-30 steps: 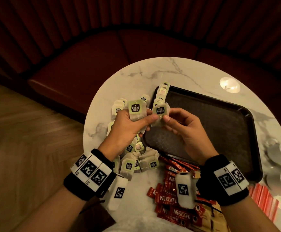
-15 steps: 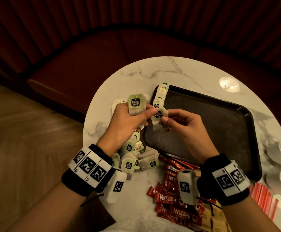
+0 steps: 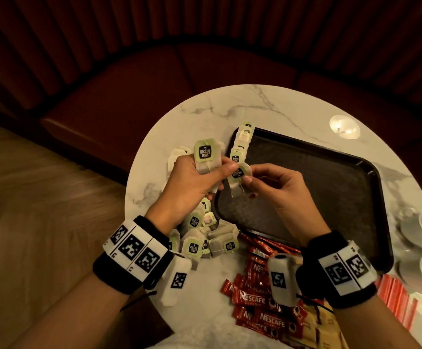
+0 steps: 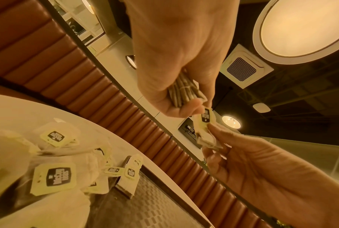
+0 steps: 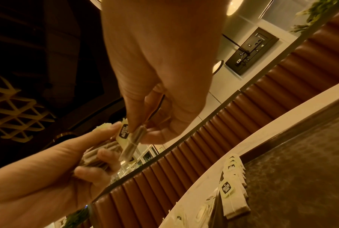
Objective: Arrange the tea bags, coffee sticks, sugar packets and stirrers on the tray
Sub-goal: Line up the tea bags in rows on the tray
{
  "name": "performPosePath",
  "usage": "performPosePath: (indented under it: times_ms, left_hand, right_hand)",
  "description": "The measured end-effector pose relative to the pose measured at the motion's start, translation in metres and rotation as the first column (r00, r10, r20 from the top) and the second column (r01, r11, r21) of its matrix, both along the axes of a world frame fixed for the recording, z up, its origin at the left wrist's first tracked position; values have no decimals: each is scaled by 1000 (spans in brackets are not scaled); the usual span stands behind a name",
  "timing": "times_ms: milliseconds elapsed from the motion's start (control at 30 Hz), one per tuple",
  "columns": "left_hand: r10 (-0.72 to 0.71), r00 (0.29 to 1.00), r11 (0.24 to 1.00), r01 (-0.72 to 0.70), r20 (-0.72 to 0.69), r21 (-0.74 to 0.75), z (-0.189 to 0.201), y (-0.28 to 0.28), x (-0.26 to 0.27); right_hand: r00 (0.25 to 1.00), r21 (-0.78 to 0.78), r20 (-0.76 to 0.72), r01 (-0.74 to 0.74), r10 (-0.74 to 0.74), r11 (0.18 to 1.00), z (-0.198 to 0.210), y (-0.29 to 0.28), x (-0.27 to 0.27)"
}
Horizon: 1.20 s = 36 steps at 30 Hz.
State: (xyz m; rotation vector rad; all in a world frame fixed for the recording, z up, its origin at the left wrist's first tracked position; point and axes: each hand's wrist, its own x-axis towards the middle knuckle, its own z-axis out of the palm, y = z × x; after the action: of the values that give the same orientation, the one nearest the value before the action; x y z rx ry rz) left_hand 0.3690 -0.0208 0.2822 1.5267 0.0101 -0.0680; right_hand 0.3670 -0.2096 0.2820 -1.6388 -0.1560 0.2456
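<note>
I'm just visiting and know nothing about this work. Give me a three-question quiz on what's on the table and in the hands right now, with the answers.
1. True or false: the left hand holds a stack of tea bags.
2. Multiple choice: the right hand pinches
A) a coffee stick
B) a single tea bag
C) a cup
3. Fill in: the row of tea bags already placed stands along the ____ edge of the tray, as the head camera sees it.

Key
1. True; the left wrist view shows several bags edge-on in the grip.
2. B
3. Left. The coffee sticks are on the table, near the person.
</note>
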Motion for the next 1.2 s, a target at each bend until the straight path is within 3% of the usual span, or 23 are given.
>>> performPosePath:
  times_ms: [167, 933, 1033, 1200]
  left_hand:
    - [54, 997, 993, -59, -47, -106, -2, 0, 1]
    - [21, 1000, 998, -22, -14, -57, -3, 0, 0]
    - [4, 999, 999, -2, 41, -52, 1, 1, 0]
    - [-63, 993, 998, 64, 97, -6, 8, 5, -1]
  right_hand:
    - [999, 36, -11, 36, -36, 999, 1, 1, 0]
    - [997, 34, -14, 70, -69, 997, 4, 1, 1]
    - [997, 60, -62, 53, -49, 997, 5, 2, 1]
    - [965, 237, -263, 68, -3, 969, 8, 2, 2]
